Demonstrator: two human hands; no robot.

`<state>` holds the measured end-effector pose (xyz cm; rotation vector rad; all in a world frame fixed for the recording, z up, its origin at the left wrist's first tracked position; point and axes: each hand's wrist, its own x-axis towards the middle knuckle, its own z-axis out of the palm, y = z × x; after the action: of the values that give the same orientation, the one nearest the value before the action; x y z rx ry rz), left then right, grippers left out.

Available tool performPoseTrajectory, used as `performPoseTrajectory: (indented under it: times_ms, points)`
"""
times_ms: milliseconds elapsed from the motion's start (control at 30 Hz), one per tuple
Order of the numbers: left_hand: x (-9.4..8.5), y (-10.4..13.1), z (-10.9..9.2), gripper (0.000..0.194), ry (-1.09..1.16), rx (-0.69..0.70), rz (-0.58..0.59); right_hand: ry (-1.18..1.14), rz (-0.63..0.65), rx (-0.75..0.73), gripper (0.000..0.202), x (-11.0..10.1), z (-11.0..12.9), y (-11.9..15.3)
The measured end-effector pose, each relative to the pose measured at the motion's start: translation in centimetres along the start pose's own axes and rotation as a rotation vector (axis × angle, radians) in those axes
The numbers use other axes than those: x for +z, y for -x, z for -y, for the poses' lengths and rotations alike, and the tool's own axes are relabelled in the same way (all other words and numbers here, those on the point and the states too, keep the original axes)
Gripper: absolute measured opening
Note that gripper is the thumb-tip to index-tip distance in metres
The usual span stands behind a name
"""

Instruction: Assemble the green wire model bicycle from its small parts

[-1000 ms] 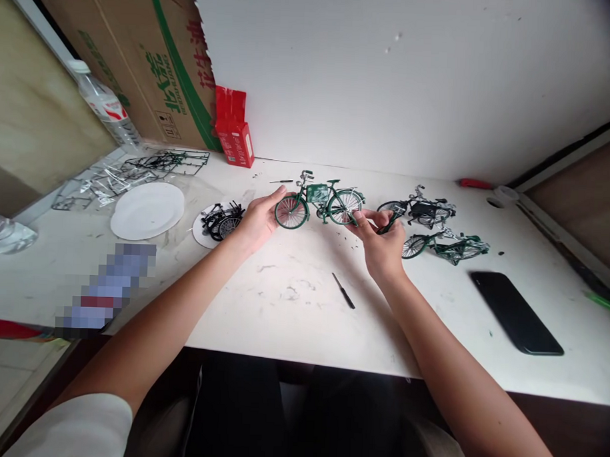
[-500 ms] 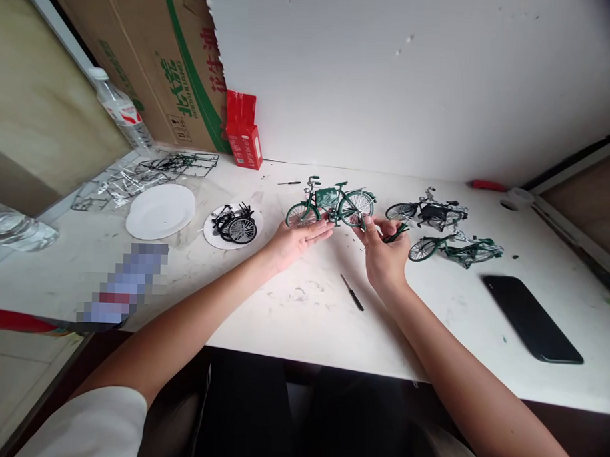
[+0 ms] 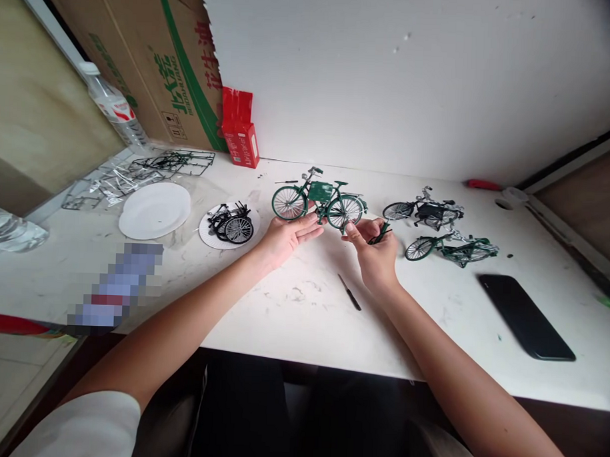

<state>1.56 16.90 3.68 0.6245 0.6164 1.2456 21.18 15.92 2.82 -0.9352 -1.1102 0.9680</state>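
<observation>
A green model bicycle (image 3: pixel 320 191) with a green bag on its frame is held upright above the table between both hands. My left hand (image 3: pixel 284 238) supports it from below near the front wheel and pedals, its fingers stretched out under the frame. My right hand (image 3: pixel 377 254) pinches the lower part of the rear wheel between thumb and finger. A dark green tool-like piece (image 3: pixel 381 232) sticks out from its curled fingers; its kind is partly hidden. On the table below lies a thin screwdriver-like tool (image 3: pixel 350 293) with a black handle.
Two more model bicycles, one black (image 3: pixel 428 209) and one green (image 3: pixel 457 248), lie right, above a black phone (image 3: pixel 527 317). Left are a plate with black bicycle parts (image 3: pixel 204 237), a white plate (image 3: pixel 155 210), plastic sprues (image 3: pixel 174 162), a bottle (image 3: pixel 114 108) and a red box (image 3: pixel 242 146).
The model bicycle has moved slightly left and up with both hands, and its front wheel has turned a little. The whole view has shifted slightly.
</observation>
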Motion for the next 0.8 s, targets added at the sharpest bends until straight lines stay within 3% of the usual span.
performPoseTrajectory:
  times_ms: [200, 367, 467, 567, 800]
  points:
    - [0.0, 0.2, 0.8, 0.035, -0.091, 0.043, 0.087, -0.022, 0.033, 0.03, 0.069, 0.4, 0.5, 0.5]
    - [1.0, 0.7, 1.5, 0.058, -0.27, 0.121, 0.214, 0.022, 0.057, -0.019, 0.066, 0.6, 0.2, 0.8]
    - [1.6, 1.0, 1.6, 0.063, -0.307, 0.123, 0.154, 0.084, 0.084, -0.046, 0.064, 0.8, 0.1, 1.2]
    - [1.8, 1.2, 1.4, 0.054, -0.324, 0.147, 0.098, 0.137, 0.096, -0.09, 0.06, 1.1, 0.1, 1.6]
    - [1.3, 1.0, 1.0, 0.051, -0.33, 0.147, 0.132, 0.248, 0.099, -0.208, 0.054, 1.0, 0.5, 1.5]
